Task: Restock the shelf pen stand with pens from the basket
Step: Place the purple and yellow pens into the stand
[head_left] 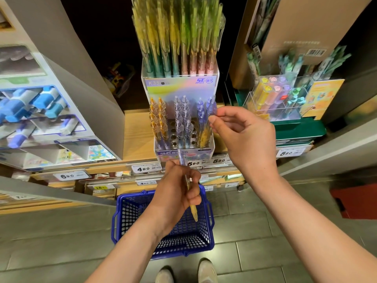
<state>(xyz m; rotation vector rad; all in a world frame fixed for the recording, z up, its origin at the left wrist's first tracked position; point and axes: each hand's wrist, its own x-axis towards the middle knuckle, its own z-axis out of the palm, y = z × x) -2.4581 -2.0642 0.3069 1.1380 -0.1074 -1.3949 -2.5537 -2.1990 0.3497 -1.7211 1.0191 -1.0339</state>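
Over the pen stand (183, 154), a pen (205, 135) is pinched by the right hand (244, 139) and should be slid straight into an empty hole, while a spare pen (193, 213) is gripped by the left hand (177, 190) above the basket (130, 211).

Floor (255, 231) was grey rectangular tile. Wooden shelf (134, 135) carried white price tags (142, 169) along its front edge. Recess behind the shelf lay dark, unlit.

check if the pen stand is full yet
Not full. The pen stand shows several empty holes in its middle columns, and the right hand pinches a pen at its right edge.
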